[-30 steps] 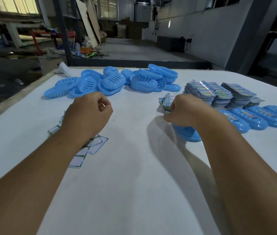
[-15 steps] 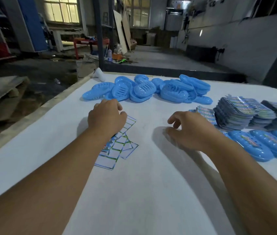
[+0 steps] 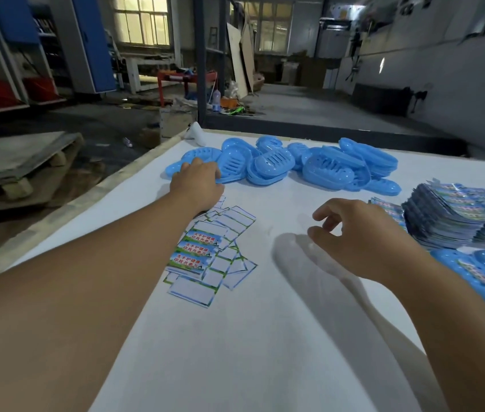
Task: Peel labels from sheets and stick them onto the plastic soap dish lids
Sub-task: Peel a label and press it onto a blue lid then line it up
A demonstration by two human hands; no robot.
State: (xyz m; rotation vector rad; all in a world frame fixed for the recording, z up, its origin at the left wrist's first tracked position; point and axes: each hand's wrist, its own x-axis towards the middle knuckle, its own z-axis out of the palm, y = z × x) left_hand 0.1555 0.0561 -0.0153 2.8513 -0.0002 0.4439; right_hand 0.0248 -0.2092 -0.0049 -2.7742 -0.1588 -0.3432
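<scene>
Head view, worktop (image 3: 235, 352): white sheet-covered surface filling the lower and middle frame; far edge runs across the upper centre.
Left hand (image 3: 196, 184): reached out to centre-left of the frame, at the near edge of the pile of blue lids; fingers (image 3: 186, 167) lie on the leftmost lid. Seen from the back, so cannot tell whether they grip it or only rest there.
Right hand (image 3: 357, 233): centre-right, just above the worktop, holding nothing; fingers (image 3: 324, 214) loosely curled and spread apart, thumb lower, shadow cast beneath.
Pile of blue lids (image 3: 288, 168): heaped upper centre of the frame, slotted oval shells overlapping one another.
Label sheets (image 3: 214, 254): loose fan of sheets lying flat at centre, under and just right of the left forearm; one sheet with three printed labels on it, the others mostly blank with green-blue borders.
Label stacks (image 3: 455, 215): tall piles of printed sheets at the right edge, just right of the right hand.
Labelled lids (image 3: 479, 275): blue lids with stickers on, lower right edge, below the stacks.
Background: dim workshop floor, wooden pallet (image 3: 18, 168) at left, windows in the upper frame.
</scene>
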